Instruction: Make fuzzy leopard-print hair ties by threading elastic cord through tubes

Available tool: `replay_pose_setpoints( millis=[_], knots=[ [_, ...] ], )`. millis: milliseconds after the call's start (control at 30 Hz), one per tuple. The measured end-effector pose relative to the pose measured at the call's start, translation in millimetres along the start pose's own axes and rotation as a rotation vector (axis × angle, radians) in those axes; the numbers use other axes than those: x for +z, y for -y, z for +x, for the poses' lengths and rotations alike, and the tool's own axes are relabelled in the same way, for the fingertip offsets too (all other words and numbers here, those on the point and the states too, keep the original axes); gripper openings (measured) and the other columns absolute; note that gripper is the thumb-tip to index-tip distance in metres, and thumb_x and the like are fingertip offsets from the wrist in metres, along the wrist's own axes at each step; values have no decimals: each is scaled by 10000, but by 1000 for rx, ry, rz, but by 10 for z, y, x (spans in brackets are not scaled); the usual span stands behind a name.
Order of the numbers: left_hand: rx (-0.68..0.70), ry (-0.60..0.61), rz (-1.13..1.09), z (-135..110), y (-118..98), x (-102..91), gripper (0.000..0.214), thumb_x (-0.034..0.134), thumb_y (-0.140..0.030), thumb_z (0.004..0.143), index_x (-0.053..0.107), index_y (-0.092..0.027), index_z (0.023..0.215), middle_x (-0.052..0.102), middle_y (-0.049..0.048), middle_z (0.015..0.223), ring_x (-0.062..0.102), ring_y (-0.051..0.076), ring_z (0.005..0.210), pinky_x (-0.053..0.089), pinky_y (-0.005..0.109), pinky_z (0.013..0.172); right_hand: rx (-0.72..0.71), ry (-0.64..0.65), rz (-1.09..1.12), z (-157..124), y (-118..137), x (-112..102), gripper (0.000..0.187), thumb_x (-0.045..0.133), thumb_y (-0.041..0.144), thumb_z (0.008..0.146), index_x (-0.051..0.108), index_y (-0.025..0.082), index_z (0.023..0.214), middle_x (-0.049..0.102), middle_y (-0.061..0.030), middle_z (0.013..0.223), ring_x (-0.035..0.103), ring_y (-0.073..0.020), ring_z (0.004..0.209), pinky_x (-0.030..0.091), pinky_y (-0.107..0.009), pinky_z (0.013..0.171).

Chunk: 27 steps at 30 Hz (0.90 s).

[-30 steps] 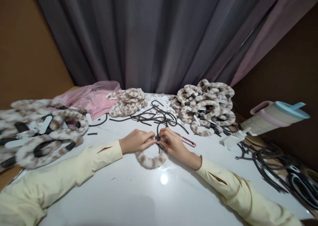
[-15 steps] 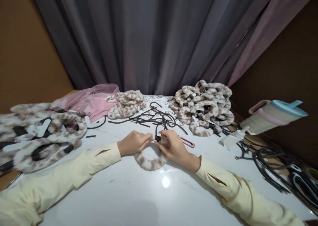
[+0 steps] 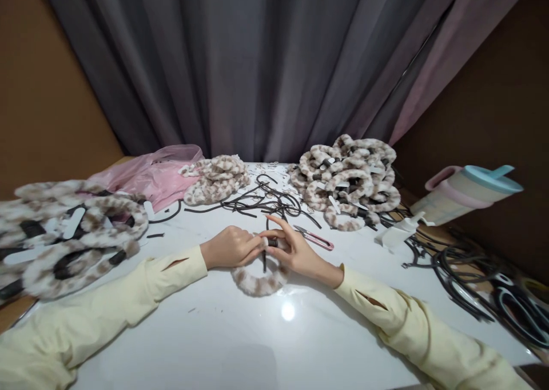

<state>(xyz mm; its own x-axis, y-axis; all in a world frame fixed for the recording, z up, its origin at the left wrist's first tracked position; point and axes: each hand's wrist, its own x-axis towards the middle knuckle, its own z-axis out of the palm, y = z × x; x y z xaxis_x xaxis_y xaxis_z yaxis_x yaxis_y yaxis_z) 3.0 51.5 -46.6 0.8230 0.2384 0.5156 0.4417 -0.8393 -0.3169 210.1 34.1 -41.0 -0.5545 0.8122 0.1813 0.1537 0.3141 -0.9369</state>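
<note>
A fluffy white ring with brown spots (image 3: 259, 283) lies on the table between my hands. My left hand (image 3: 231, 246) is closed around its upper left side. On the upper right, my right hand (image 3: 295, 246) pinches the ring by a dark wrapped band (image 3: 271, 242), thumb and index finger pressed to it and another finger raised. A thin black cord (image 3: 265, 261) hangs from the band into the ring's opening. Just behind my right hand rests a pink utility knife (image 3: 315, 239), its blade out.
Fluffy rings are heaped at the left (image 3: 86, 224), the back middle (image 3: 217, 179) and the right (image 3: 354, 175). Loose black cords (image 3: 261, 198) lie behind my hands. At the right stand a white bottle (image 3: 398, 234) and a blue-lidded cup (image 3: 467, 192), near scissors (image 3: 517, 310).
My right fingers have shifted on the band, one finger now lifting away. The cord that looped up above the band now also shows below it, inside the ring. The view has shifted slightly.
</note>
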Motion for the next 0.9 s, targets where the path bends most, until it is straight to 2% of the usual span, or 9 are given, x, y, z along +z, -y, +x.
replay_pose_setpoints(
  millis=[133, 233, 300, 400, 467, 500, 633, 800, 900],
  knots=[
    [39, -79, 63, 11, -22, -13, 216, 347, -200, 932, 497, -161, 781, 497, -14, 509, 473, 142, 436, 308, 276, 438, 202, 63, 433, 59, 32, -66, 554, 630, 323, 791, 399, 220, 1285, 627, -76, 1066, 564, -112, 712, 465, -215, 589],
    [44, -131, 90, 23, -34, -27, 216, 385, -201, 923, 475, -173, 728, 477, -12, 508, 459, 145, 459, 315, 279, 449, 361, 140, 600, 108, 27, -135, 489, 587, 365, 817, 432, 204, 1252, 652, -50, 892, 599, -129, 622, 483, -245, 540],
    [59, -149, 106, 29, -35, -34, 230, 407, -227, 920, 453, -179, 700, 473, -9, 516, 460, 149, 480, 321, 283, 456, 403, 276, 645, 126, 11, -182, 567, 618, 334, 786, 395, 202, 1290, 657, -30, 809, 617, -143, 584, 492, -268, 546],
    [100, -152, 127, 25, -28, -38, 158, 385, -184, 922, 486, -156, 804, 500, -3, 547, 478, 152, 510, 343, 281, 473, 356, 501, 622, 137, -10, -236, 671, 656, 255, 726, 360, 191, 1325, 678, -50, 874, 638, -156, 628, 500, -290, 598],
    [124, -147, 128, 16, -23, -37, 135, 360, -138, 923, 492, -126, 945, 516, -6, 558, 484, 150, 509, 358, 276, 482, 275, 515, 491, 148, -12, -254, 585, 615, 257, 756, 407, 168, 1294, 679, -67, 910, 639, -155, 692, 499, -291, 634],
    [133, -146, 122, 11, -21, -35, 144, 357, -129, 924, 483, -117, 992, 515, -12, 554, 484, 148, 503, 362, 274, 481, 216, 468, 353, 156, -10, -257, 501, 580, 262, 785, 451, 154, 1257, 679, -72, 908, 636, -152, 716, 497, -288, 649],
    [137, -114, 82, -3, -21, -9, 128, 368, -140, 930, 479, -118, 991, 518, -21, 546, 498, 141, 488, 372, 268, 467, -54, 141, -284, 172, 20, -232, 212, 498, 211, 846, 602, 133, 1013, 675, -98, 899, 613, -166, 780, 473, -310, 716],
    [-51, -61, -21, -16, -21, 53, 186, 334, -174, 945, 503, -132, 879, 554, 0, 555, 549, 140, 487, 403, 252, 468, -556, -63, -999, 72, 133, -133, 242, 386, 96, 881, 615, 148, 939, 666, -124, 911, 549, -187, 730, 409, -325, 642],
    [-174, -31, -131, -18, -13, 65, 217, 327, -204, 953, 514, -125, 879, 595, 16, 586, 598, 138, 520, 432, 232, 489, -623, -14, -1108, -11, 270, -62, 219, 407, 122, 886, 620, 169, 899, 658, -99, 846, 534, -171, 672, 374, -295, 578]
  ],
)
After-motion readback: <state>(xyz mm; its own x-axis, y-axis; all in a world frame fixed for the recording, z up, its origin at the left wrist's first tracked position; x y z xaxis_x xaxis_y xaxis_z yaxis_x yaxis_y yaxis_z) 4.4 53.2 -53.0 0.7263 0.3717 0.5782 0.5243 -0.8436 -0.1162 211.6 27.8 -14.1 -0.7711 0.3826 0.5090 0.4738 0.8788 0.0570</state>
